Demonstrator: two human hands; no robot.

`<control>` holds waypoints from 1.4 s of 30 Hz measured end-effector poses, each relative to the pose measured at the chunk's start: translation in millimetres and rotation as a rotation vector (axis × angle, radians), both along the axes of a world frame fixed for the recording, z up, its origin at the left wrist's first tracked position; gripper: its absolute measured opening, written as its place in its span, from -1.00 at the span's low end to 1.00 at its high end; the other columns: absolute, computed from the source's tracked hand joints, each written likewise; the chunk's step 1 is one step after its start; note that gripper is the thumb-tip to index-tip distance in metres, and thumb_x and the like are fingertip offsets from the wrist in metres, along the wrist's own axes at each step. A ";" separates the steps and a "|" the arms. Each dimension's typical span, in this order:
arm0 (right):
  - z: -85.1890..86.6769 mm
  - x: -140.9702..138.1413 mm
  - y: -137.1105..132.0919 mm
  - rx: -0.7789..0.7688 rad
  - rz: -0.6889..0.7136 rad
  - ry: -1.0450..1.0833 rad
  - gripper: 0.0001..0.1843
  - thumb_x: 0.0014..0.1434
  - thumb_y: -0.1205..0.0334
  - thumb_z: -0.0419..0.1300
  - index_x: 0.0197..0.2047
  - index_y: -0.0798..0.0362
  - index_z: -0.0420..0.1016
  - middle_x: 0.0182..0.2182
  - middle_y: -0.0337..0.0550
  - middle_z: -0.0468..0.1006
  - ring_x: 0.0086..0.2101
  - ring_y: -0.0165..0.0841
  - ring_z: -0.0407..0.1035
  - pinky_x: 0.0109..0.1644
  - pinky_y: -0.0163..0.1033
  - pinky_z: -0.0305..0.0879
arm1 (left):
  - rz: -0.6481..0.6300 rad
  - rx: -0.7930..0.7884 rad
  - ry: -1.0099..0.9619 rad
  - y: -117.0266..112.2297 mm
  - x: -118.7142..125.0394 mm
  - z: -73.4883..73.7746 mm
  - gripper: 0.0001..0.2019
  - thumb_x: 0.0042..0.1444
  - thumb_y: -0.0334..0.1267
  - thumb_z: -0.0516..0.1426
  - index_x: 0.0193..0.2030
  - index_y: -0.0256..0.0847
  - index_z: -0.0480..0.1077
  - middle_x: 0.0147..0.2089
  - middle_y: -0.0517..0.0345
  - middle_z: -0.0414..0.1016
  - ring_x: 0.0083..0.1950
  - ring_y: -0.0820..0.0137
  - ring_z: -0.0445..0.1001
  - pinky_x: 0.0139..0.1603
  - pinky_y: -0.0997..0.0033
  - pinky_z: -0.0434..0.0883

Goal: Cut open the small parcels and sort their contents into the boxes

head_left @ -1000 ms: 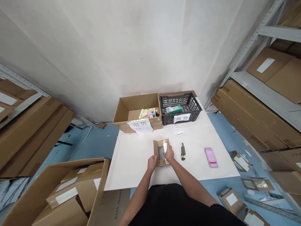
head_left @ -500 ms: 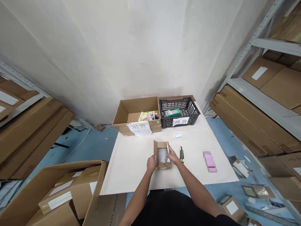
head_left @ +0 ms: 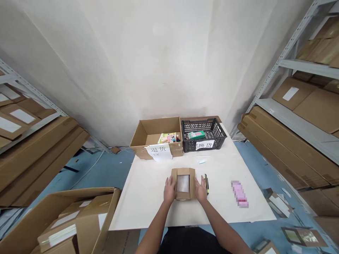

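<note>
A small cardboard box (head_left: 182,195) lies on the white-topped table (head_left: 143,197) with its top flaps spread. Through its opening shows something pale grey, perhaps a plastic-wrapped thing, too unclear to name. My left hand (head_left: 169,190) is against the box's left side, fingers stretched out. On the right side is my right hand (head_left: 201,189), fingers apart and not wrapped around anything. Just beyond its fingers lies a black and yellow utility knife (head_left: 207,184).
Behind stand a large open carton (head_left: 136,150) with a paper sign and a black plastic crate (head_left: 189,145) with a green box (head_left: 197,134). A pixelated pink object (head_left: 239,193) lies at right. A carton of parcels (head_left: 116,192) stands lower left; shelves flank both sides.
My right hand has let go of the box's right flap, and both hands have opened at its sides. The side flaps now lie spread. The whole view has shifted slightly.
</note>
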State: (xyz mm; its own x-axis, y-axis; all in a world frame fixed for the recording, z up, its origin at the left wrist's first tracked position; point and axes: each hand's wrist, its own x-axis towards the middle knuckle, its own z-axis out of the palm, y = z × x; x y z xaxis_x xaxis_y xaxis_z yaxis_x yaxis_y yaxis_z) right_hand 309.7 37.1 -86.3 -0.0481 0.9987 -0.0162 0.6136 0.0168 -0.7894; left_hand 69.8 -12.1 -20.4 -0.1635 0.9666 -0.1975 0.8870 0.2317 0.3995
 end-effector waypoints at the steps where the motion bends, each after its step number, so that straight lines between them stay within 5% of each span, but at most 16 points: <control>1: -1.2 1.8 -2.8 0.059 0.068 -0.058 -0.29 0.09 0.38 0.16 0.33 -0.09 0.47 0.48 -0.09 0.14 0.47 -0.05 -0.10 0.46 0.07 0.05 | -0.132 -0.047 0.013 1.8 2.7 -1.1 -0.45 0.10 -0.44 0.14 0.26 -0.09 0.46 0.62 0.06 -0.06 0.62 0.11 -0.12 0.52 0.04 0.09; 5: 15.6 -4.1 -3.7 0.043 0.312 -0.224 -0.30 0.14 0.46 0.07 0.35 0.00 0.43 0.40 0.00 0.29 0.38 -0.15 0.16 0.43 -0.04 0.12 | -0.407 -0.173 0.055 4.6 7.7 -1.9 -0.60 0.10 -0.38 0.14 0.08 -0.27 0.58 0.65 0.02 -0.28 0.63 -0.02 -0.26 0.55 -0.04 0.00; 8: 41.3 -13.6 4.8 -0.079 0.374 -0.315 -0.40 0.30 0.35 0.02 0.40 0.06 0.35 0.32 0.06 0.42 0.25 -0.16 0.36 0.32 -0.14 0.25 | -0.497 -0.178 0.068 2.4 7.9 -2.6 -0.60 0.20 -0.25 0.12 0.11 -0.33 0.57 0.64 -0.04 -0.20 0.62 -0.14 -0.39 0.55 -0.21 -0.11; 11: 63.0 -20.4 15.9 -0.113 0.381 -0.361 -0.43 0.35 0.26 0.05 0.40 0.04 0.33 0.18 0.04 0.55 0.14 -0.13 0.45 0.23 -0.13 0.31 | -0.484 -0.185 0.021 2.7 8.5 -2.9 -0.57 0.29 -0.06 0.06 0.09 -0.26 0.59 0.62 -0.02 -0.12 0.62 -0.17 -0.42 0.51 -0.31 -0.03; 14: 73.9 -25.9 25.8 0.006 0.400 -0.386 -0.48 0.28 0.39 0.08 0.27 -0.01 0.51 0.26 0.01 0.46 0.25 -0.13 0.30 0.32 -0.11 0.22 | -0.357 -0.175 -0.097 6.0 9.6 -0.2 -0.46 0.36 0.10 -0.03 0.09 -0.27 0.57 0.62 -0.02 -0.10 0.63 -0.07 -0.36 0.53 -0.19 0.02; 17: 74.6 -31.5 35.6 0.083 0.396 -0.410 -0.53 0.23 0.46 0.09 0.09 -0.01 0.66 0.38 -0.04 0.29 0.38 -0.09 0.06 0.41 -0.07 0.10 | -0.211 -0.109 -0.280 5.3 9.1 3.5 -0.36 0.44 0.11 -0.21 0.24 -0.28 0.47 0.60 -0.03 -0.01 0.63 0.13 -0.21 0.57 0.00 -0.01; 20: 71.2 -36.9 46.6 0.036 0.397 -0.425 -0.40 0.20 0.48 0.09 0.25 -0.05 0.56 0.49 -0.13 0.09 0.43 -0.05 -0.09 0.42 -0.01 0.08 | -0.145 -0.088 -0.411 -5.1 7.2 3.6 -0.35 0.45 0.10 -0.25 0.17 -0.21 0.53 0.59 0.04 0.02 0.63 0.20 -0.21 0.57 0.07 0.01; 23: 71.0 -44.0 58.6 -0.006 0.424 -0.445 -0.13 0.18 0.52 0.07 0.52 -0.13 0.15 0.55 -0.15 -0.14 0.46 -0.07 -0.12 0.43 0.00 0.02 | -0.248 -0.093 -0.406 -21.0 6.6 -1.8 -0.52 0.33 0.13 0.05 -0.13 -0.19 0.64 0.62 0.07 -0.12 0.63 0.02 -0.35 0.56 -0.03 -0.01; 27: 77.3 -59.9 77.8 -0.048 0.450 -0.495 -0.06 0.23 0.44 0.08 0.59 -0.14 -0.14 0.57 -0.08 -0.27 0.49 -0.01 -0.24 0.49 0.07 -0.20 | -0.337 -0.076 -0.315 -35.5 11.6 -13.0 -0.57 -0.08 -0.03 0.43 -0.07 -0.15 0.64 0.65 0.07 -0.28 0.61 -0.16 -0.43 0.54 -0.21 -0.01; 35: 82.1 -77.1 111.9 -0.374 0.465 -0.545 -0.22 0.30 0.31 0.10 0.55 0.02 0.06 0.53 0.15 -0.11 0.49 0.05 -0.22 0.48 0.13 -0.20 | -0.307 0.011 -0.143 -38.3 22.7 -23.0 -0.86 0.18 -0.19 0.29 -0.23 -0.18 0.66 0.60 0.05 0.00 0.63 0.00 -0.29 0.56 -0.10 0.05; 39: 71.3 -68.7 93.7 -0.091 0.310 -0.436 -0.25 0.27 0.36 0.09 0.51 0.14 0.14 0.51 0.17 -0.02 0.48 0.00 -0.20 0.49 0.14 -0.16 | -0.321 0.032 -0.125 -40.5 21.5 -21.3 -0.86 0.22 -0.19 0.26 -0.19 -0.14 0.66 0.60 0.11 0.00 0.63 0.00 -0.25 0.53 -0.12 0.10; 42: 56.5 -70.1 67.5 0.114 0.288 -0.292 -0.40 0.28 0.41 0.00 0.36 0.10 0.40 0.38 0.11 0.30 0.40 -0.11 0.08 0.48 0.08 -0.01 | -0.316 0.033 -0.100 -41.4 22.7 -19.3 -0.84 0.26 -0.23 0.21 -0.20 -0.15 0.66 0.60 0.14 0.03 0.63 -0.03 -0.22 0.50 -0.13 0.15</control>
State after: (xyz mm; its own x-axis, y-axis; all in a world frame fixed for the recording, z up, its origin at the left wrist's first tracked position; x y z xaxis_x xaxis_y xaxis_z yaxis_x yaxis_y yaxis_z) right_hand 239.7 104.6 -29.7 -0.3349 0.9414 0.0394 0.7690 0.2972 -0.5660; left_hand 92.5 -53.5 -39.7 0.1638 0.9725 -0.1656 0.8687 -0.0627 0.4913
